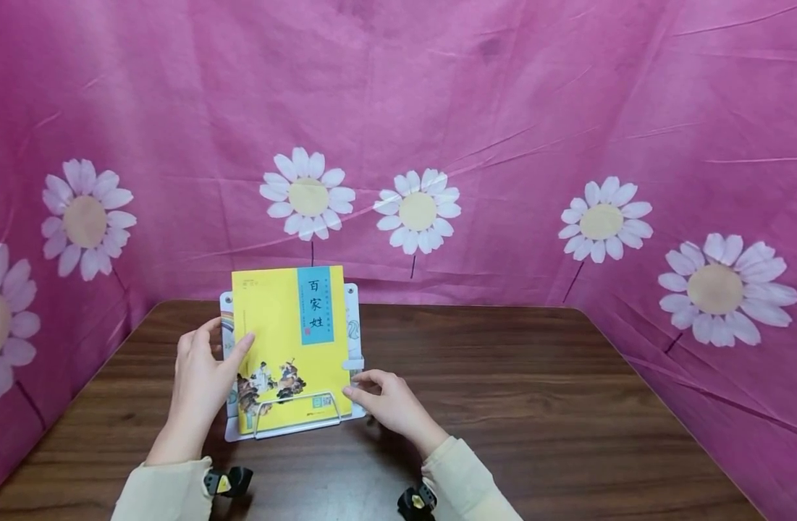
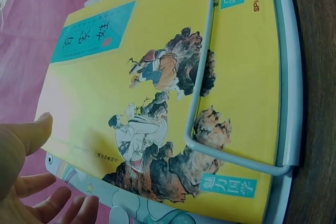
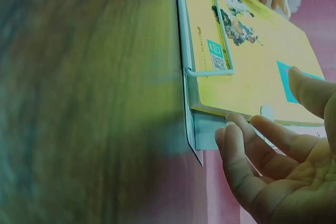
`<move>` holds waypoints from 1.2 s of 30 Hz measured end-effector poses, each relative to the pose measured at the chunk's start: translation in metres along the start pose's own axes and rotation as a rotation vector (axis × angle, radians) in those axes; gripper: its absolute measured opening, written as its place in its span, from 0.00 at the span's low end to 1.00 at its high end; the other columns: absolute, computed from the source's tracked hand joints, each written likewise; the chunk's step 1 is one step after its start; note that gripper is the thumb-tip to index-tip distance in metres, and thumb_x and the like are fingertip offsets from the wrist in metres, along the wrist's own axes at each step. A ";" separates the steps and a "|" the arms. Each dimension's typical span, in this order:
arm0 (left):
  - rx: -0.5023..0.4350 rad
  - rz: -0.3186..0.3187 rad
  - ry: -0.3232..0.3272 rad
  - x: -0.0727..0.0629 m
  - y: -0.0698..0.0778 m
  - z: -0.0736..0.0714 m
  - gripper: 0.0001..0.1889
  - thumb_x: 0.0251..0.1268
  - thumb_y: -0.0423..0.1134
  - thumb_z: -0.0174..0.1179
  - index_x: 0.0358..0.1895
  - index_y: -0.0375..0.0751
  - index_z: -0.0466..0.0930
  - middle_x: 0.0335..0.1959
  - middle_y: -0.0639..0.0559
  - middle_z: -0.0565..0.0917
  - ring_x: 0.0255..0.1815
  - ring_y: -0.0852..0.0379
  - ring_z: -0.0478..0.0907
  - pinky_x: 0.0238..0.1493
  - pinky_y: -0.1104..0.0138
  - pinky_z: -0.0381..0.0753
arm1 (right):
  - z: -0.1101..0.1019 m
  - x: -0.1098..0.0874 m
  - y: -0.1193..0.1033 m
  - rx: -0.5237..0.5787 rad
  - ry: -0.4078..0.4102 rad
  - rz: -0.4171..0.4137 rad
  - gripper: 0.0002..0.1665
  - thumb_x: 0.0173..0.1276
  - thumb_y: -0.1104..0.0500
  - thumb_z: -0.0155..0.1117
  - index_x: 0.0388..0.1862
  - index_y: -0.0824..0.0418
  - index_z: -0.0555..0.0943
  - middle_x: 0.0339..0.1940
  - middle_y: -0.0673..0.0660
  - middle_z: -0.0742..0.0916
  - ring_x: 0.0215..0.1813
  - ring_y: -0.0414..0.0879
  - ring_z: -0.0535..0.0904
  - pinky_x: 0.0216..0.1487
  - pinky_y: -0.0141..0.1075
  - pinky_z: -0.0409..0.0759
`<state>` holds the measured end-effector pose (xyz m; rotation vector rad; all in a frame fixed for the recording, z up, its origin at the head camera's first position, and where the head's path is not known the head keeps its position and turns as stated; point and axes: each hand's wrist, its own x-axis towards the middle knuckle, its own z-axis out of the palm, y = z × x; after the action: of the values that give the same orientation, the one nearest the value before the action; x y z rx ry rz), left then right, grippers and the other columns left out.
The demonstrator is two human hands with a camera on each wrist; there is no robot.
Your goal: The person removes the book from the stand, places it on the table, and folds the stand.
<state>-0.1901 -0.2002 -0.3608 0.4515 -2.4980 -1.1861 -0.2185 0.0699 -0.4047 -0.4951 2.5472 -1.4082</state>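
A pink cloth backdrop [image 1: 502, 108] printed with white daisies encloses the work area on three sides. In front of it stands a dark wood-grain table [image 1: 535, 405], which carries all the items.

Near the left-centre of the table, a white book stand [image 1: 354, 304] sits with its back panel tilted rearward. A yellow book [image 1: 287, 347] rests upright on the stand, front cover facing the person. The cover carries a teal title panel [image 1: 315, 304] at upper right and an illustration of figures among rocks in its lower half. The book's lower edge sits on the stand's ledge, behind a wire page holder [image 1: 297, 420] that crosses the lower part of the cover; the left wrist view shows the same wire loop [image 2: 210, 145] lying over the cover.

The left hand [image 1: 203, 376] is at the book's left edge. Its thumb lies on the yellow cover and its fingers reach behind the left edge of the stand; the fingers are extended, so the grip is released rather than clenched.

The right hand [image 1: 388, 401] is at the lower right corner of the stand. Its fingertips touch the stand's right edge just beside the book. The right wrist view shows the fingers [image 3: 262, 140] spread and relaxed, palm exposed: the grip is released and holds nothing.
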 end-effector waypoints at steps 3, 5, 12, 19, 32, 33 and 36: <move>-0.001 -0.004 -0.013 0.001 -0.002 0.000 0.40 0.71 0.57 0.55 0.75 0.32 0.57 0.68 0.29 0.60 0.58 0.38 0.70 0.53 0.50 0.75 | 0.002 0.001 0.001 0.013 -0.014 0.008 0.25 0.68 0.48 0.67 0.55 0.64 0.82 0.46 0.56 0.87 0.41 0.44 0.78 0.40 0.35 0.78; -0.001 -0.005 -0.017 0.001 -0.004 0.001 0.40 0.71 0.57 0.56 0.74 0.31 0.58 0.68 0.30 0.60 0.56 0.40 0.71 0.52 0.51 0.75 | 0.003 0.002 0.003 0.034 -0.029 0.018 0.25 0.67 0.49 0.68 0.55 0.65 0.82 0.44 0.56 0.87 0.39 0.44 0.78 0.38 0.35 0.79; -0.023 -0.003 -0.030 0.002 -0.006 0.009 0.36 0.71 0.53 0.58 0.71 0.30 0.63 0.64 0.32 0.61 0.54 0.41 0.71 0.51 0.54 0.75 | 0.003 0.000 0.007 0.131 -0.092 0.055 0.24 0.68 0.54 0.68 0.56 0.69 0.79 0.42 0.57 0.85 0.33 0.44 0.79 0.33 0.35 0.80; -0.024 -0.022 -0.091 0.005 -0.011 0.007 0.32 0.70 0.52 0.60 0.66 0.30 0.67 0.52 0.37 0.75 0.48 0.46 0.73 0.42 0.65 0.73 | 0.004 0.001 0.008 0.159 -0.119 0.063 0.23 0.68 0.56 0.67 0.57 0.69 0.79 0.42 0.57 0.85 0.36 0.44 0.79 0.36 0.36 0.82; -0.057 0.005 -0.049 0.007 -0.016 0.007 0.25 0.69 0.51 0.62 0.58 0.35 0.73 0.48 0.38 0.85 0.37 0.57 0.77 0.31 0.76 0.73 | 0.010 0.001 0.009 0.227 -0.116 0.032 0.21 0.68 0.63 0.66 0.56 0.73 0.77 0.39 0.59 0.84 0.36 0.45 0.82 0.41 0.39 0.86; -0.065 0.011 -0.046 0.007 -0.015 0.007 0.25 0.68 0.51 0.62 0.58 0.35 0.73 0.48 0.38 0.85 0.37 0.59 0.77 0.30 0.76 0.73 | 0.011 0.001 0.009 0.232 -0.113 0.035 0.21 0.68 0.63 0.66 0.56 0.73 0.77 0.39 0.59 0.83 0.36 0.45 0.82 0.41 0.39 0.86; -0.081 0.022 -0.056 0.007 -0.013 0.009 0.25 0.69 0.51 0.61 0.59 0.36 0.72 0.49 0.37 0.85 0.38 0.57 0.78 0.31 0.76 0.74 | 0.010 0.001 0.010 0.239 -0.106 0.050 0.20 0.68 0.63 0.66 0.56 0.72 0.77 0.39 0.59 0.83 0.35 0.45 0.82 0.42 0.40 0.86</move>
<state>-0.1985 -0.2048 -0.3748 0.3738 -2.4843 -1.3032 -0.2183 0.0664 -0.4182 -0.4483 2.2547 -1.5952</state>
